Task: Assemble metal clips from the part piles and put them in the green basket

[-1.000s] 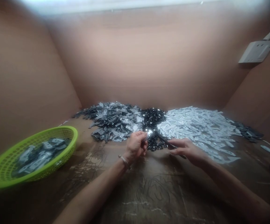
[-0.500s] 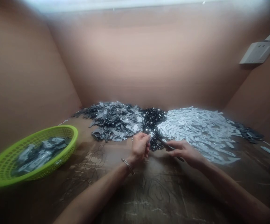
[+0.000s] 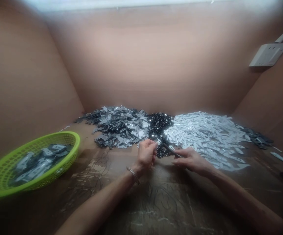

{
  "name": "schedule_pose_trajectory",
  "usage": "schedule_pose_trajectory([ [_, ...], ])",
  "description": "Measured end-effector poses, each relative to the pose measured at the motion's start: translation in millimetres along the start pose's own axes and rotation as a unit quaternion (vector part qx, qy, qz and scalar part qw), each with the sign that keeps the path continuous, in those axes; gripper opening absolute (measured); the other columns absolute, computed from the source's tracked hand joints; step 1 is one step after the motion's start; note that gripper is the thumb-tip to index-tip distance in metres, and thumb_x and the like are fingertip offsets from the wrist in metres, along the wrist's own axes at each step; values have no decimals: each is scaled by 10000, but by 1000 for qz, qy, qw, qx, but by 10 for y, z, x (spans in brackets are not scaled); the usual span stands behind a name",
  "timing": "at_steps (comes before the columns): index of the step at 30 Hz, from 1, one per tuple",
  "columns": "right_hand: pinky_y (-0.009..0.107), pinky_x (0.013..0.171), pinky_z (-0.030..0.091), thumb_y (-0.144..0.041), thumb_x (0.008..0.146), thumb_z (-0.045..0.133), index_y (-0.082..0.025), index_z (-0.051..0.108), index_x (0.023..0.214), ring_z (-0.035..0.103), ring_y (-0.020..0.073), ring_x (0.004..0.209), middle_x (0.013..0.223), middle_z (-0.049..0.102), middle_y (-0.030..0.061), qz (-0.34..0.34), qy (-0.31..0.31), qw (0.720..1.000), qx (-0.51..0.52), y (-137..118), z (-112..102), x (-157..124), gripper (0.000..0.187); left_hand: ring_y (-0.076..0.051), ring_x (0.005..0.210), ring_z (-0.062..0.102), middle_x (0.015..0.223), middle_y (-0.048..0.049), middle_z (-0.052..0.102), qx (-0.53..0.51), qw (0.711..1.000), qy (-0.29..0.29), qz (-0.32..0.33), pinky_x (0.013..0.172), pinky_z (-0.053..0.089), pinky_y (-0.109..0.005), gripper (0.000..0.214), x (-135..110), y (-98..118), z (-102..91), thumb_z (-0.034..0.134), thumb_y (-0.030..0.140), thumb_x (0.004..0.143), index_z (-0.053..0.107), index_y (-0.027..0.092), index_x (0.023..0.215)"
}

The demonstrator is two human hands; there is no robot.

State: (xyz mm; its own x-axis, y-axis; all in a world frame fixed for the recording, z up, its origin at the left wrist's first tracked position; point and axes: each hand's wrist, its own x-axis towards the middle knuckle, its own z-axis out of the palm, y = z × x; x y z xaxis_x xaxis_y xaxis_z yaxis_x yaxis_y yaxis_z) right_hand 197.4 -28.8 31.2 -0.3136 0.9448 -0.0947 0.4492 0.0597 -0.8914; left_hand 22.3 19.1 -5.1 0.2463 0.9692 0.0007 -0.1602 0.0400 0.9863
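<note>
Closer together than a second ago, the two hands now nearly meet: the left hand [image 3: 147,152] has shifted slightly right, and the glinting small metal piece [image 3: 158,143] it pinches shows less of its face. That piece sits at the thumb and fingertips, in front of the pile of small black parts [image 3: 160,121]. Fingers curled, the right hand [image 3: 192,158] grips a slim dark hand tool [image 3: 168,148], whose far end reaches the piece; whether they touch, I cannot tell. Left of the black parts lies a heap of grey metal plates [image 3: 121,127]; right of them spreads a pile of pale elongated strips [image 3: 205,132]. At far left, a yellow-green perforated basket [image 3: 77,143] holds grey and dark pieces. One bracelet [image 3: 133,175] circles the left wrist.
</note>
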Motion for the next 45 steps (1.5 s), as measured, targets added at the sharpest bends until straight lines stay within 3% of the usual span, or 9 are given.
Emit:
schedule_pose_trajectory([
  [6,215,504,312,-341,683,504,-142,645,787,411,91,510,545,494,-19,4,-12,1000,-18,-78,20,-28,265,-31,301,363,468,43,449,7,1000,18,-12,276,243,-135,238,6,-16,0,534,368,646,459,143,633],
  [13,216,505,323,-339,669,521,-144,643,729,436,103,522,541,507,-21,9,11,999,-37,-72,74,-26,238,-34,305,367,444,44,442,8,999,35,-14,290,249,-140,219,42,-125,-17,547,338,642,459,139,617],
  [19,219,508,346,-358,671,535,-121,604,674,473,105,537,579,532,4,16,5,999,40,-19,50,29,247,-47,304,353,481,41,425,-97,993,-24,-59,246,226,-149,233,135,-79,-129,536,351,663,423,149,636],
  [26,227,500,362,-440,699,494,-109,536,622,492,101,505,562,520,16,39,60,987,144,124,84,41,342,-56,343,338,517,45,355,-309,939,-115,-100,268,287,-181,199,138,135,-181,469,346,728,404,159,700],
  [33,221,453,340,-459,688,494,-115,526,607,476,93,450,519,497,-7,29,56,985,159,229,88,76,355,-59,365,342,548,33,358,-330,926,-163,-86,275,300,-184,181,61,178,-123,445,332,750,411,156,723],
  [45,216,456,326,-444,682,499,-130,510,542,462,85,450,505,484,-19,35,63,990,120,150,128,72,344,-62,372,342,547,35,347,-326,929,-157,-78,272,298,-182,168,43,224,-101,436,318,751,415,153,728],
])
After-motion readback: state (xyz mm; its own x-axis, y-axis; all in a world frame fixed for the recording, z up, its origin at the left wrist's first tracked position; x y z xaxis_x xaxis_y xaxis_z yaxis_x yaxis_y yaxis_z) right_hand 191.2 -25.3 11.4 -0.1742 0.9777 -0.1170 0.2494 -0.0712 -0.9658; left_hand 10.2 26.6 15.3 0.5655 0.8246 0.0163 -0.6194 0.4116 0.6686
